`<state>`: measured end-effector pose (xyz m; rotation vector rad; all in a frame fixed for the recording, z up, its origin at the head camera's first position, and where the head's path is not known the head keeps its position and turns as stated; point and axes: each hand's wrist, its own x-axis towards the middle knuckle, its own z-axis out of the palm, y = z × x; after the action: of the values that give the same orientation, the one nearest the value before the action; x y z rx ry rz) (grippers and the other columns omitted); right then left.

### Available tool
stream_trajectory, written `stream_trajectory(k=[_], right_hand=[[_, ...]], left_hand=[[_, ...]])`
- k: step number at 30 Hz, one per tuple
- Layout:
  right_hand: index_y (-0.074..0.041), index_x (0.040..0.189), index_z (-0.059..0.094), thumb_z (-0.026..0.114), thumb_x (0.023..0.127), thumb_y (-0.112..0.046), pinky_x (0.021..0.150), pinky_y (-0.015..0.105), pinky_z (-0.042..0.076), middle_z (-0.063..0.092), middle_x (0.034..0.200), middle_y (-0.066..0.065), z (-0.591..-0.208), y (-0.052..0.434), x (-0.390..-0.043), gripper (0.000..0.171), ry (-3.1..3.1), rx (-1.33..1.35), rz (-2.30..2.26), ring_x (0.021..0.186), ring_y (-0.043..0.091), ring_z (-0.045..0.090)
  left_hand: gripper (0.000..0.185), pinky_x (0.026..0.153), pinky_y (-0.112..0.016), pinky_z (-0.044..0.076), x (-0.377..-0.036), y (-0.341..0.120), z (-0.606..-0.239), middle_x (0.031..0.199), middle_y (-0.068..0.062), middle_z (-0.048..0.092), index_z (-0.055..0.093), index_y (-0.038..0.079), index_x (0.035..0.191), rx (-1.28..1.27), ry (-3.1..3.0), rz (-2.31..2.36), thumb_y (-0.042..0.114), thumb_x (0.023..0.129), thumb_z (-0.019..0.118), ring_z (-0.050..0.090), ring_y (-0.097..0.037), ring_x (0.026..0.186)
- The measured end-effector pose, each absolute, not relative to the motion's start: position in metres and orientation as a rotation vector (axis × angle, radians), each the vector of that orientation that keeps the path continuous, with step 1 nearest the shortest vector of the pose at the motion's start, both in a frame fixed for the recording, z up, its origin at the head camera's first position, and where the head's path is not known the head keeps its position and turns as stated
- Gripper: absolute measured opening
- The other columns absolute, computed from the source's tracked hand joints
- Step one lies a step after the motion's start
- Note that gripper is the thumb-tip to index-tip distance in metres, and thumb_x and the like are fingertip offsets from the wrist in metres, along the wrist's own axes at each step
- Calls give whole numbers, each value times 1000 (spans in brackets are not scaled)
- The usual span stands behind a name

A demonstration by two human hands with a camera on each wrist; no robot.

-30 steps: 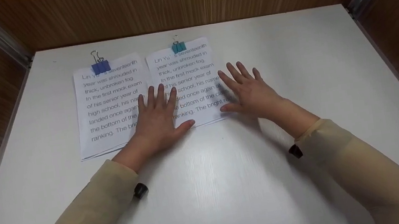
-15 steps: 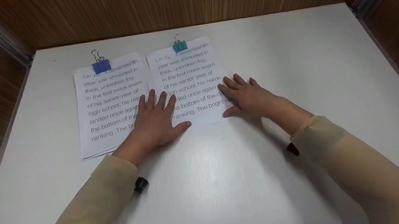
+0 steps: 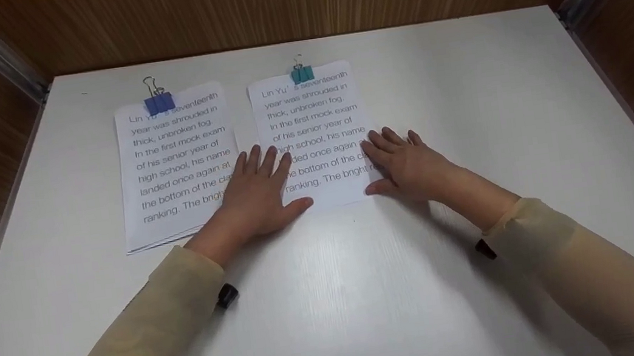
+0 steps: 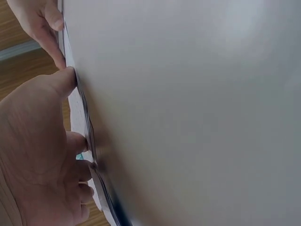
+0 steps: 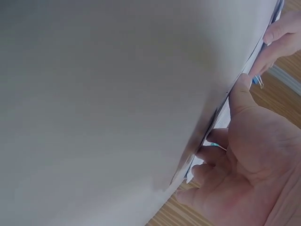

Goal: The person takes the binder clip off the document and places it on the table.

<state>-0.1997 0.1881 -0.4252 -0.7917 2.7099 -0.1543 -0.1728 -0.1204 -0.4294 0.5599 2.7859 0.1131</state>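
Two stacks of printed paper lie side by side in the head view. The left stack [image 3: 168,161] carries a blue binder clip [image 3: 159,103] on its top edge; the right stack [image 3: 309,118] has a teal binder clip [image 3: 302,74]. My left hand [image 3: 255,198] rests with spread fingers at the right stack's lower left, partly covering the left stack's lower right corner. At the right stack's lower right edge lies my right hand [image 3: 414,168], fingers extended. In the wrist views, the left hand [image 4: 42,146] and right hand [image 5: 254,150] keep their fingertips at the table surface.
Both stacks lie on a white table [image 3: 333,298]. A wood-grain panel [image 3: 293,0] rises behind it, with more panels at the left and right sides. Black objects [image 3: 226,295] show under the sleeve cuffs.
The right stack has slid to the right and slightly nearer, widening the gap between the stacks. Both hands have shifted right with it over the last half second. The left stack stays nearly still.
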Motion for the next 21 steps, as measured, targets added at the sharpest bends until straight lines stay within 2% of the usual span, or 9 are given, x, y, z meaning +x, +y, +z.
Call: stream_trajectory(k=[7, 21], right_hand=[[0, 167, 23, 65, 103, -50, 126, 66, 16, 17, 174, 22, -426, 201, -185, 92, 2712, -815, -182, 161, 43, 13], [5, 163, 32, 72, 100, -47, 122, 66, 27, 29, 168, 27, -428, 218, -143, 91, 2787, -848, -166, 156, 46, 28]], left_hand=[[99, 131, -49, -1, -166, -109, -429, 177, -17, 4, 10, 12, 172, 595, 2746, 130, 76, 102, 38, -1, -38, 163], [98, 131, -51, 4, -137, -91, -428, 176, -21, 7, 13, 9, 171, 682, 2738, 151, 73, 103, 41, 4, -40, 162]])
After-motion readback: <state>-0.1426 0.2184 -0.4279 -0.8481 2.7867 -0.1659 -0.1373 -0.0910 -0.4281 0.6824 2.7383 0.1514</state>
